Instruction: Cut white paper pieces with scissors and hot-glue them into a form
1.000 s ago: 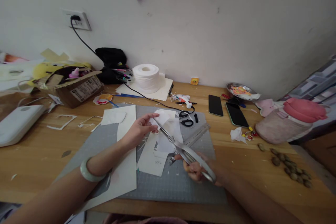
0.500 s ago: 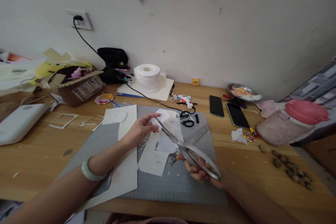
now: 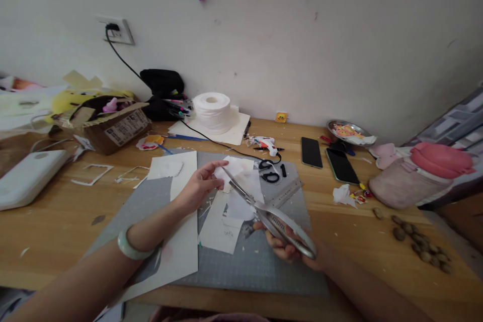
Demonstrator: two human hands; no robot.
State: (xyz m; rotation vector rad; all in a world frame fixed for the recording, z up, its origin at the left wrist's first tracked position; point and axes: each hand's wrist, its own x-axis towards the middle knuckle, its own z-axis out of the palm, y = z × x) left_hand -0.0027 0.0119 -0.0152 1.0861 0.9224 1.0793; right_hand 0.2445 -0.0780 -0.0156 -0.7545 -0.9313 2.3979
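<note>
My right hand (image 3: 284,245) is closed round the handles of large silver scissors (image 3: 268,214), whose blades point up and left, slightly parted. My left hand (image 3: 204,183), with a pale green bangle (image 3: 133,244) on its wrist, pinches a small piece of white paper (image 3: 222,173) beside the blade tips. Behind it lie more white sheets, so the piece's outline is hard to make out. Below the blades a paper strip with pencil marks (image 3: 222,231) rests on the grey cutting mat (image 3: 260,269). A large white sheet (image 3: 181,256) lies under my left forearm.
Black-handled scissors (image 3: 270,177), a ruler (image 3: 287,193) and a white glue gun (image 3: 267,145) lie past my hands. Two phones (image 3: 311,152), a metal bowl (image 3: 347,131) and a pink-lidded container (image 3: 411,181) are at right. A cardboard box (image 3: 109,131) and tissue roll (image 3: 212,113) stand at the back.
The scissor blades have parted slightly at the tips. My left hand has shifted a little to the left with the paper. My right hand stays nearly in place.
</note>
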